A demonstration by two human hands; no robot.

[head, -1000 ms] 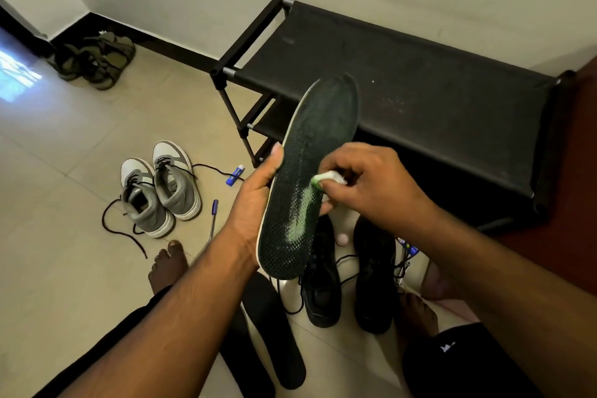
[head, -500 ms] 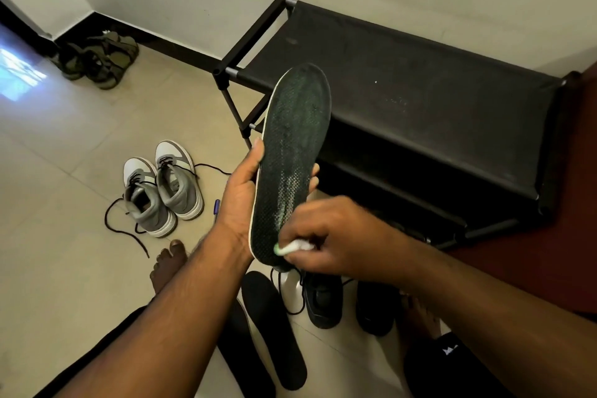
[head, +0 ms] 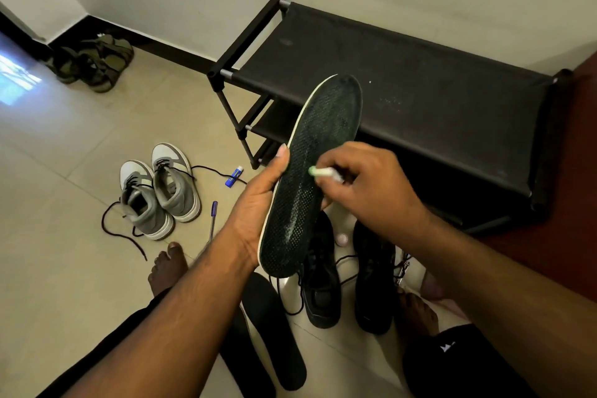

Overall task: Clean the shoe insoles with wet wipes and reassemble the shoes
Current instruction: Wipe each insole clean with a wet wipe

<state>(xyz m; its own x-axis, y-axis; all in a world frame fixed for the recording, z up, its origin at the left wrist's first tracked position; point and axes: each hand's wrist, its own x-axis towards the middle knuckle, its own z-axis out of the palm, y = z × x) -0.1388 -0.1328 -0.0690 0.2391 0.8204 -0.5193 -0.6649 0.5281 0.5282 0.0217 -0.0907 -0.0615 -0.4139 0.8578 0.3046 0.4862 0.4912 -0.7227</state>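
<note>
My left hand (head: 258, 203) grips a dark perforated insole (head: 319, 145) by its lower half, holding it upright over the floor. My right hand (head: 365, 181) pinches a folded white wet wipe (head: 324, 172) and presses it against the middle of the insole's face. A damp streak shows on the insole's lower part. Two more black insoles (head: 274, 329) lie on the tiles below my left forearm. A pair of black shoes (head: 323, 287) with loose laces stands under my hands.
A black fabric shoe rack (head: 403, 74) stands against the wall behind the insole. Grey-and-white sneakers (head: 158, 191) with untied laces, a blue pen (head: 213, 216) and a small blue tube (head: 234, 177) lie at left. Olive sandals (head: 93, 61) sit in the far corner. My bare feet rest on the tiles.
My right hand has slid the wipe from the insole's lower end up to its middle. The insole has tilted to the right.
</note>
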